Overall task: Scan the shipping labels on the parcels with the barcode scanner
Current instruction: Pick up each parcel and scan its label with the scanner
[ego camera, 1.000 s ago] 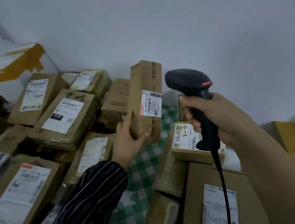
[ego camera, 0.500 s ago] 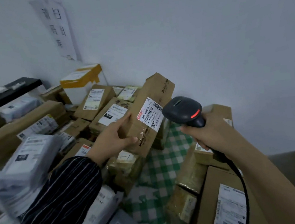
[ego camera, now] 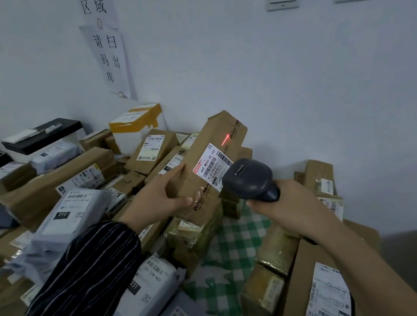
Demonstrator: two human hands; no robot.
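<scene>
My left hand [ego camera: 160,195] grips the lower end of a long brown cardboard parcel [ego camera: 215,140], lifted and tilted above the pile. Its white shipping label [ego camera: 211,166] faces me. My right hand [ego camera: 285,200] holds the black barcode scanner [ego camera: 249,179] by its handle, with the head close to the label's lower right corner. A red scan line [ego camera: 225,140] falls on bare cardboard just above the label.
Brown boxes [ego camera: 58,183] and grey mailer bags [ego camera: 73,211] with labels fill the left and front. More boxes [ego camera: 319,287] lie to the right, on a green checked cloth [ego camera: 226,257]. A white box with yellow tape [ego camera: 136,126] stands at the wall.
My left hand has lifted and tilted the parcel from upright. The scanner has swung in close to its label, and a red line now shows on the box. My view has risen.
</scene>
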